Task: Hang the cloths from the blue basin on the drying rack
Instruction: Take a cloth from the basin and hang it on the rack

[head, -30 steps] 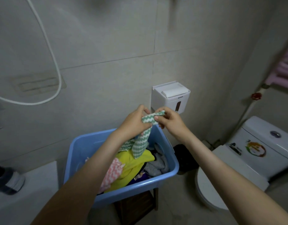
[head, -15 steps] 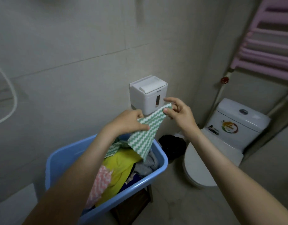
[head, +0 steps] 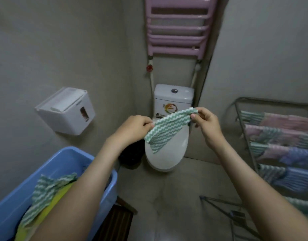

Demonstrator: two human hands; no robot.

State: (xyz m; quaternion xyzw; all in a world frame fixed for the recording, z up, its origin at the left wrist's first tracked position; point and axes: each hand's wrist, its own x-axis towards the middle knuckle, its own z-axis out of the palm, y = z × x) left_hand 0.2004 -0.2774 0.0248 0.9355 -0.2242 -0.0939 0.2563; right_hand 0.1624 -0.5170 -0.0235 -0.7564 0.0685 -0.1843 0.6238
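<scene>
Both hands are raised at frame centre, apart, with one green-and-white zigzag cloth (head: 164,132) stretched between them. The left hand (head: 134,126) pinches the cloth's lower left corner in curled fingers. The right hand (head: 208,122) pinches the upper right corner between thumb and forefinger, a little higher than the left. The cloth's top edge is taut and its lower corner hangs free in front of the toilet (head: 167,157), whose lid is closed. The cloth is clear of both basin and rack. The blue basin (head: 50,164) sits at 8 o'clock, partly behind the left forearm. It holds another green zigzag cloth (head: 47,190) lying over a yellow cloth (head: 50,207), and rests on a dark wooden stool (head: 118,221). The drying rack (head: 245,134) stands at 3 to 4 o'clock, well apart from the right hand. Its rails carry rows of hung cloths (head: 288,153) in green, pink and blue. A white wall dispenser (head: 66,110) is at 9 o'clock. A pink towel rail (head: 175,26) is on the wall at 12 o'clock, above the cistern. A dark bin (head: 132,153) sits on the floor just left of the toilet bowl.
</scene>
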